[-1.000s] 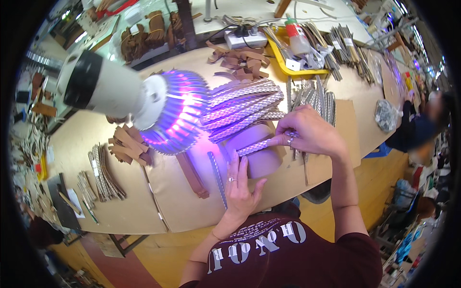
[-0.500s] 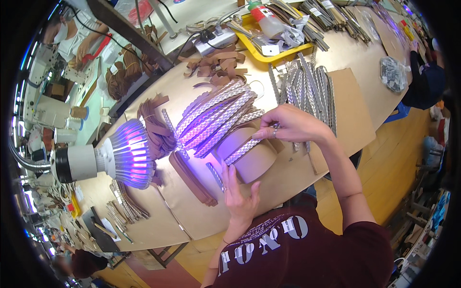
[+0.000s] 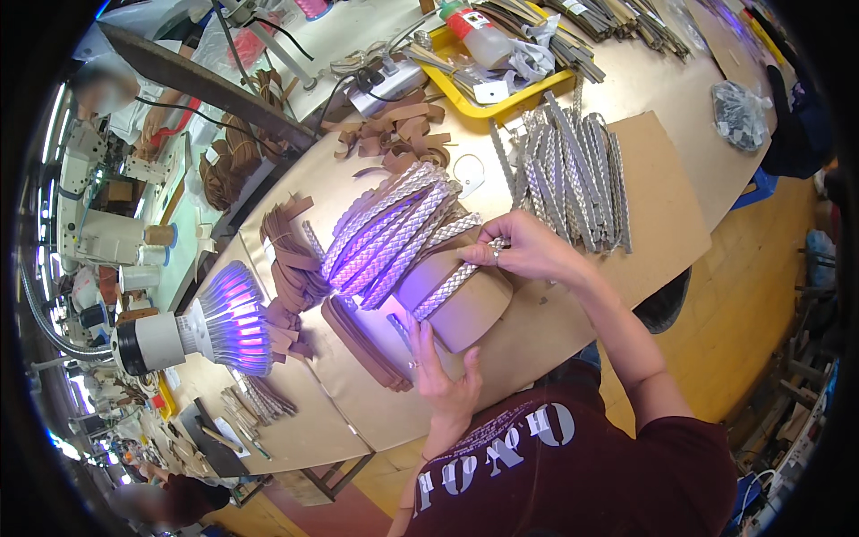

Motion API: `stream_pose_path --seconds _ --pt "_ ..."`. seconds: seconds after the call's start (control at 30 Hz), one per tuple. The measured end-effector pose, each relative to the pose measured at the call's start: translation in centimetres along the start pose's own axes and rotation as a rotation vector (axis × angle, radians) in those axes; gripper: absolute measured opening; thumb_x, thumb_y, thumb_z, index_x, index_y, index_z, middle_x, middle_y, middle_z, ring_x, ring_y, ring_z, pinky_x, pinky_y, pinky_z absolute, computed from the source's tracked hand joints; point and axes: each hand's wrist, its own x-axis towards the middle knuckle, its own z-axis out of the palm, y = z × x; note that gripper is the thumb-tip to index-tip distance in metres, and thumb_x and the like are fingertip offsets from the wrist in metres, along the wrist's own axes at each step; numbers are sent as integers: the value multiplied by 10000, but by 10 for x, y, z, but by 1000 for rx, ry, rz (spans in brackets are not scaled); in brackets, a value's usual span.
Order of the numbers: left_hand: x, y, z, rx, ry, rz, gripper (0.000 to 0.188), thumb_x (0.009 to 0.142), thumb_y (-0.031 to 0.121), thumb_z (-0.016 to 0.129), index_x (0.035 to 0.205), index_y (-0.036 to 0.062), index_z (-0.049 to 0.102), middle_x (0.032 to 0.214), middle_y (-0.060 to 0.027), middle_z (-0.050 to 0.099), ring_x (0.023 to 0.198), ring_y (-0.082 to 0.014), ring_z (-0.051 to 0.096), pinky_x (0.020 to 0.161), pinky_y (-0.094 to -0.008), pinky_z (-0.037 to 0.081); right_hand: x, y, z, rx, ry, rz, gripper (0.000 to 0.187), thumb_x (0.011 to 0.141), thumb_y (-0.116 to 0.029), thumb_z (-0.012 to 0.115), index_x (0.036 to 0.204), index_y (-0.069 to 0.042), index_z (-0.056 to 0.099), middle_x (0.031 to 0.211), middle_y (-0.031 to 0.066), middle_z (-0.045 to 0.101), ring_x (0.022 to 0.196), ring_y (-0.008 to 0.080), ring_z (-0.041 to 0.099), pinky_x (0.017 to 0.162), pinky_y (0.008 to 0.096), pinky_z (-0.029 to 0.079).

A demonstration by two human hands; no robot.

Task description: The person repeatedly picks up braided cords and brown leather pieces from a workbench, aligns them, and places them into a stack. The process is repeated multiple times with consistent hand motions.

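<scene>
My right hand (image 3: pixel 528 253) pinches a silver braided strap (image 3: pixel 458 277) that lies across a tan leather piece (image 3: pixel 465 304) on the workbench. My left hand (image 3: pixel 443 367) presses flat on the near edge of that tan piece, fingers spread. Just beyond lies a bundle of white braided straps (image 3: pixel 385 233), lit purple by a lamp (image 3: pixel 210 329). A pile of silver braided straps (image 3: pixel 568 174) rests on a cardboard sheet (image 3: pixel 662 215) to the right of my right hand.
Brown leather strips (image 3: pixel 291 264) lie left of the bundle, more brown scraps (image 3: pixel 394 134) farther back. A yellow tray (image 3: pixel 510 85) holds a bottle and tools. A dark brown strap (image 3: pixel 362 345) lies near my left hand. Sewing machines (image 3: pixel 98 233) stand at far left.
The view has swung, so the lamp now appears lower left. My right hand has stayed on the silver braid over the tan piece; my left hand stays pressed at its near edge.
</scene>
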Motion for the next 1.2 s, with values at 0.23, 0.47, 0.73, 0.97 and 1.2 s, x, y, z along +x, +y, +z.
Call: stream_pose_path --seconds 0.23,0.47,0.73,0.97,1.2 --pt "0 1 2 31 16 -1 673 866 282 719 1346 -98 441 1392 -328 448 1266 -476 483 1037 -477 418 0 15 14 102 90 53 479 816 -483 760 759 -12 693 645 92 644 606 134 581 591 327 479" --pt "-3 0 3 55 19 -4 702 862 312 721 1348 -104 431 1390 -331 449 1260 -483 486 1030 -483 421 -3 28 41 447 300 21 280 857 -257 767 869 -25 612 674 -19 580 601 25 489 545 225 414" --pt "0 -3 3 39 38 13 682 852 316 730 1329 -87 455 1373 -322 467 1251 -469 497 1030 -482 423 2 35 46 545 318 -52 228 885 -155 734 902 -54 531 724 -58 538 614 0 424 528 194 360" --pt "2 -2 -32 114 10 33 735 866 422 680 1405 9 399 1483 -332 292 1380 -463 331 1094 -541 315 -18 11 52 397 408 -45 252 873 -169 744 870 -52 522 606 -43 496 535 4 377 468 219 301" --pt "-4 17 -31 438 116 96 862 792 553 746 1441 123 374 1517 -402 20 1425 -555 37 1093 -702 24 -35 -19 69 381 496 -110 253 861 -132 752 860 -36 519 615 -30 495 496 0 358 423 212 277"
